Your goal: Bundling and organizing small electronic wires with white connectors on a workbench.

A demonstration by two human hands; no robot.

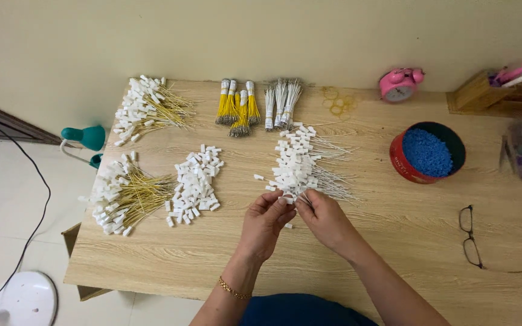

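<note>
— Where are the person's hands?

— Both meet at the near edge of the heap of white plastic connectors with thin white wires (305, 164), in the middle of the pale wood-grain worktop (394, 253). The left hand (265, 222), with a gold bracelet (233, 289) at the wrist, has its fingertips pinched on a small white piece at the heap's edge. The right hand (327, 218) has its fingers bunched right beside it, touching the same spot; what exactly it grips cannot be told.

— What lies around them?

— To the left sits a pile of loose white plastic housings (196, 183), and further left a heap of yellow-wired connectors (125, 194); another such heap (148, 108) lies at the far left corner. Along the far edge are bundles of yellow wires (235, 107) and bundles of white wires (281, 102), with yellowish rubber bands (337, 102) near them.

— And on the right?

— A round red tin of blue pellets (426, 153), a pink alarm clock (399, 83), a wooden pen holder (484, 93), and black-framed glasses (470, 236) lying well apart from the hands.
</note>
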